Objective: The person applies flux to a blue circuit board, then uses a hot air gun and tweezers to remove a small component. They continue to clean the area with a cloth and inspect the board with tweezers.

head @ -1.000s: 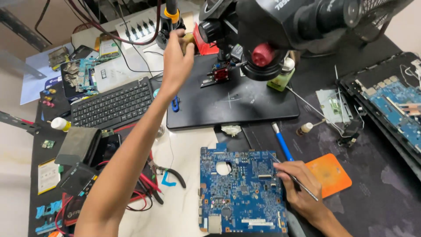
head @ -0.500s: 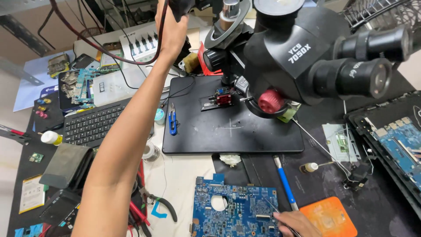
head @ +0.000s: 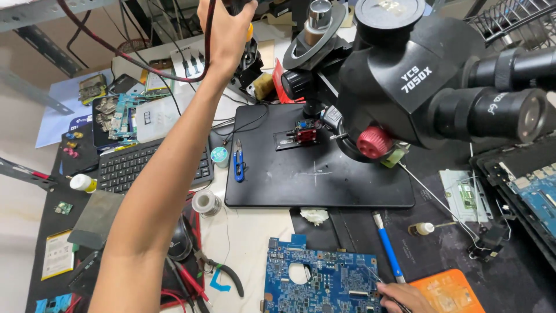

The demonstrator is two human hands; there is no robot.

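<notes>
Left hand raised far up at the top edge of the head view, fingers wrapped tight around a dark tool handle with a bit of yellow on it; red-black cable trails from it out to the left. Left arm stretches up across the keyboard side. Right hand low at the bottom edge, only partly in frame, fingers pinched on thin metal tweezers whose tip rests on the blue circuit board.

Landmark: black work mat in the middle of the bench. The blue circuit board lies just below the mat, flat, with a round hole in it. Blue-handled tool lies just right of the board, below the mat's lower right corner. Orange pad further right of that, touching the bottom edge. Black microscope head hangs over the mat's right part, red knob facing the camera. Small red fixture sits on the mat's upper part. Blue snips on the mat's left edge. Solder spool just off the mat's lower left corner. Black keyboard left of the mat, partly behind the arm. Small white bottle left of the keyboard. Pliers below-left of the mat, beside the board. Another blue board in a dark tray well right of the mat
</notes>
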